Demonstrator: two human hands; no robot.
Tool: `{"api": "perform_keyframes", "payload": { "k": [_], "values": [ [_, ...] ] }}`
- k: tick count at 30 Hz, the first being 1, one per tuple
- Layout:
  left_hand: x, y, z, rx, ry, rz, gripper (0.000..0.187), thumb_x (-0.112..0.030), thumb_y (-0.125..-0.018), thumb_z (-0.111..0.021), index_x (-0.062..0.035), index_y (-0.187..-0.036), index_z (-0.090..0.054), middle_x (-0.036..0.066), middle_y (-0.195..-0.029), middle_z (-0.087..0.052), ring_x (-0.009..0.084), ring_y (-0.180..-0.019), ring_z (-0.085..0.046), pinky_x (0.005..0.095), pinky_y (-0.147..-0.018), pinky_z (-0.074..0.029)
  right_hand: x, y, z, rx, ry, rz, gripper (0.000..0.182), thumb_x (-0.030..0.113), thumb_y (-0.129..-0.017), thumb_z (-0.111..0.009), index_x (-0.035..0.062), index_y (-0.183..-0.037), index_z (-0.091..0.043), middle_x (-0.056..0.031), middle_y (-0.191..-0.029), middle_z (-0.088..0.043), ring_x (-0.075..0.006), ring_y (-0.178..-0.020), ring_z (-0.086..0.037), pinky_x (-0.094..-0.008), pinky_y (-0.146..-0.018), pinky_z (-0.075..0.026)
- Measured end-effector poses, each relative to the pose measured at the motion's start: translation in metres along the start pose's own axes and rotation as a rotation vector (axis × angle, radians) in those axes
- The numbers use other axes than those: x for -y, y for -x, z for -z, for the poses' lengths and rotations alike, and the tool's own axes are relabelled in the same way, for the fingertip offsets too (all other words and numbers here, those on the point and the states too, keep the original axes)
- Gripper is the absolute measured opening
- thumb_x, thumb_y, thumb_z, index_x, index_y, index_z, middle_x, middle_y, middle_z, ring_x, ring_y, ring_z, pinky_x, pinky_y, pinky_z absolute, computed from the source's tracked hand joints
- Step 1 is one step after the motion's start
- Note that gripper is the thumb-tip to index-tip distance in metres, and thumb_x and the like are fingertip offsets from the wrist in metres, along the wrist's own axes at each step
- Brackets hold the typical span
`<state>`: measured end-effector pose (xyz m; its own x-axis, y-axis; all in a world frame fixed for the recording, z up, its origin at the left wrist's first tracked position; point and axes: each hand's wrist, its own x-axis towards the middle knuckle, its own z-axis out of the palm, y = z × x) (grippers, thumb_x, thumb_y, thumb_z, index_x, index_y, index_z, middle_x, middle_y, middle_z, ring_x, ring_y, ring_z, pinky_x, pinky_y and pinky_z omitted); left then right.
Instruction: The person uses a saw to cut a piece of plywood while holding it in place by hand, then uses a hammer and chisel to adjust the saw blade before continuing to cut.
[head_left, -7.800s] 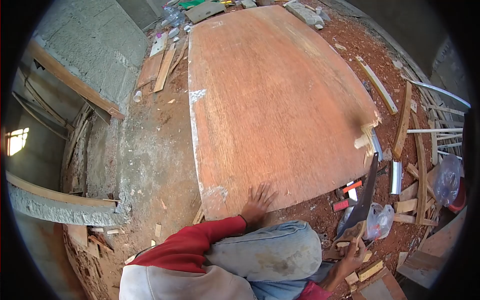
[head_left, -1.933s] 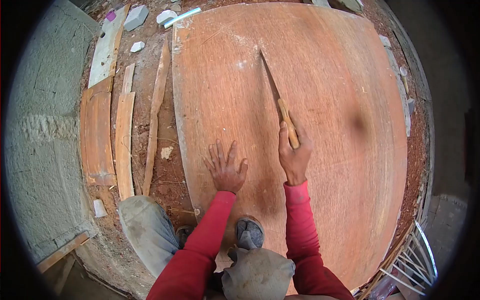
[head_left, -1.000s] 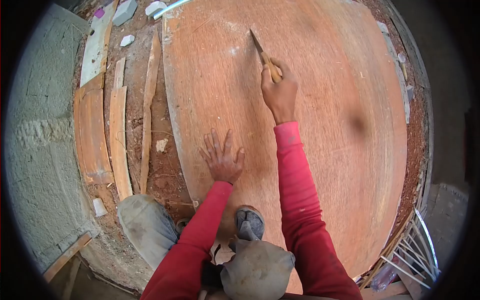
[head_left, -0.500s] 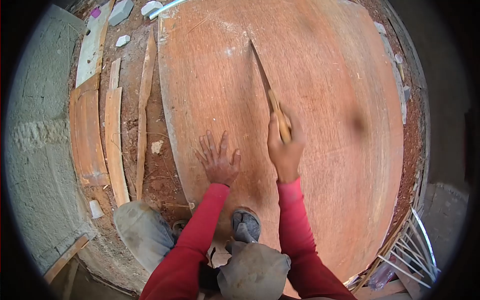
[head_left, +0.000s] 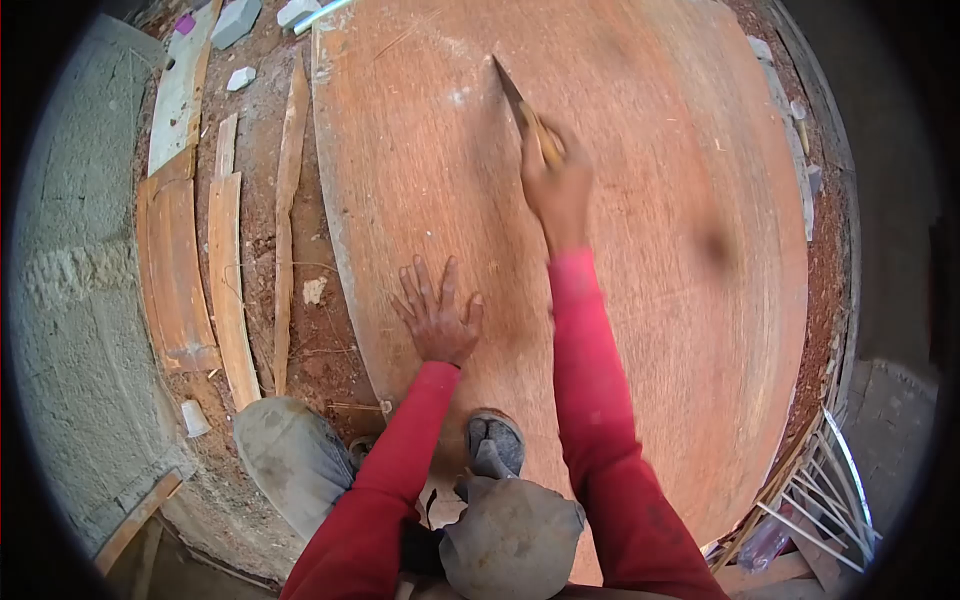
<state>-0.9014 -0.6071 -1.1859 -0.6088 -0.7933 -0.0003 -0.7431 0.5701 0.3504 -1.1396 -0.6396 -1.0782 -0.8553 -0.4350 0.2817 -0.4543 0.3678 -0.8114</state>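
A large reddish plywood sheet [head_left: 660,350] lies in front of and under me. My left hand [head_left: 438,320] rests flat on it near the left edge, fingers spread. My right hand [head_left: 560,190] is wrapped around the wooden handle of a handsaw [head_left: 509,90], farther out over the sheet. The dark, narrow blade points away from me and slightly left, its tip close to a whitish dusty patch on the plywood. Part of the handle is hidden by my fingers.
Long wooden strips [head_left: 226,270] and a wider board [head_left: 180,270] lie on red soil at left, beside a rough concrete wall [head_left: 80,230]. White block pieces [head_left: 237,22] sit at the top left. My shoe [head_left: 494,443] stands on the plywood. Thin white strips [head_left: 828,490] lie at bottom right.
My right hand has pushed the handsaw forward, away from me, and the forearm reaches farther out. My left hand stays flat in the same place on the plywood.
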Motion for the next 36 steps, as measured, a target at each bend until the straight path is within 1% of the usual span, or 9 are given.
{"api": "perform_keyframes", "payload": {
  "k": [3, 7, 13, 18, 20, 23, 26, 33, 36],
  "values": [
    [0.002, 0.001, -0.001, -0.013, 0.003, -0.024, 0.068, -0.053, -0.096, -0.053, -0.0266, -0.156, -0.037, 0.018, -0.167, -0.016, 0.0446, -0.153, -0.008, 0.0707, -0.117, -0.006, 0.016, -0.004, 0.016, 0.095, -0.015, -0.05, 0.03, 0.013, -0.093, -0.067, -0.0018, -0.119, -0.067, -0.0234, -0.105, -0.072, -0.0295, -0.089, -0.074, -0.0372, -0.074, -0.057],
    [0.0, -0.005, -0.001, 0.017, 0.017, 0.011, 0.068, -0.053, -0.096, -0.054, -0.0269, -0.156, -0.038, 0.018, -0.167, -0.016, 0.0447, -0.153, -0.009, 0.0707, -0.117, -0.006, 0.039, 0.066, 0.049, -0.031, -0.104, 0.032, 0.03, 0.013, -0.093, -0.067, 0.0002, -0.12, -0.066, -0.0232, -0.1, -0.072, -0.0299, -0.081, -0.073, -0.0393, -0.068, -0.056],
    [0.003, 0.001, 0.006, 0.006, 0.017, -0.003, 0.068, -0.053, -0.095, -0.054, -0.0273, -0.156, -0.039, 0.019, -0.167, -0.017, 0.046, -0.153, -0.008, 0.071, -0.117, -0.008, 0.02, -0.005, 0.007, 0.089, -0.053, -0.045, 0.032, 0.017, -0.095, -0.065, 0.0004, -0.123, -0.065, -0.0213, -0.102, -0.073, -0.0378, -0.082, -0.071, -0.0394, -0.073, -0.057],
    [-0.001, -0.001, 0.001, 0.012, 0.003, 0.012, 0.068, -0.052, -0.095, -0.055, -0.0269, -0.156, -0.039, 0.019, -0.167, -0.017, 0.046, -0.153, -0.009, 0.071, -0.117, -0.008, 0.036, 0.064, 0.062, 0.007, -0.079, 0.062, 0.03, 0.014, -0.095, -0.066, -0.0019, -0.12, -0.066, -0.0237, -0.106, -0.073, -0.0281, -0.088, -0.073, -0.0387, -0.076, -0.058],
    [0.001, 0.0, 0.003, 0.014, 0.003, -0.01, 0.068, -0.052, -0.095, -0.056, -0.0269, -0.156, -0.039, 0.019, -0.167, -0.017, 0.0459, -0.153, -0.009, 0.0709, -0.117, -0.008, 0.02, 0.016, 0.028, 0.121, -0.029, -0.128, 0.031, 0.009, -0.094, -0.065, -0.0017, -0.124, -0.064, -0.0241, -0.111, -0.072, -0.0278, -0.093, -0.074, -0.0361, -0.079, -0.058],
    [0.0, -0.002, 0.004, -0.012, 0.007, -0.027, 0.068, -0.05, -0.095, -0.056, -0.0269, -0.156, -0.038, 0.019, -0.167, -0.017, 0.0456, -0.153, -0.009, 0.0709, -0.117, -0.008, 0.026, -0.008, 0.021, 0.121, 0.094, -0.07, 0.032, 0.01, -0.094, -0.065, -0.0011, -0.124, -0.064, -0.0245, -0.11, -0.072, -0.0285, -0.094, -0.074, -0.0358, -0.079, -0.058],
    [-0.001, -0.001, -0.001, -0.016, 0.017, -0.01, 0.069, -0.049, -0.094, -0.057, -0.0269, -0.156, -0.038, 0.019, -0.167, -0.017, 0.0454, -0.153, -0.009, 0.0708, -0.117, -0.008, 0.03, 0.064, 0.062, -0.029, -0.089, 0.145, 0.033, 0.014, -0.094, -0.065, -0.001, -0.123, -0.065, -0.0253, -0.103, -0.072, -0.032, -0.088, -0.074, -0.0389, -0.074, -0.057],
    [-0.002, -0.001, 0.004, 0.016, 0.027, -0.001, 0.069, -0.048, -0.094, -0.059, -0.0272, -0.156, -0.038, 0.019, -0.167, -0.017, 0.0452, -0.153, -0.008, 0.0707, -0.117, -0.008, 0.005, -0.01, 0.005, 0.077, 0.023, -0.014, 0.033, 0.01, -0.093, -0.066, 0.0004, -0.124, -0.065, -0.0235, -0.1, -0.073, -0.0324, -0.089, -0.074, -0.0383, -0.075, -0.057],
    [-0.001, 0.0, 0.0, -0.009, 0.016, -0.001, 0.069, -0.048, -0.094, -0.059, -0.0267, -0.156, -0.038, 0.02, -0.166, -0.017, 0.0455, -0.153, -0.01, 0.0712, -0.117, -0.01, 0.018, 0.055, 0.052, 0.018, -0.092, 0.103, 0.035, 0.015, -0.092, -0.066, -0.0026, -0.122, -0.065, -0.0254, -0.095, -0.072, -0.0327, -0.082, -0.073, -0.0385, -0.07, -0.056]
  ]
}}
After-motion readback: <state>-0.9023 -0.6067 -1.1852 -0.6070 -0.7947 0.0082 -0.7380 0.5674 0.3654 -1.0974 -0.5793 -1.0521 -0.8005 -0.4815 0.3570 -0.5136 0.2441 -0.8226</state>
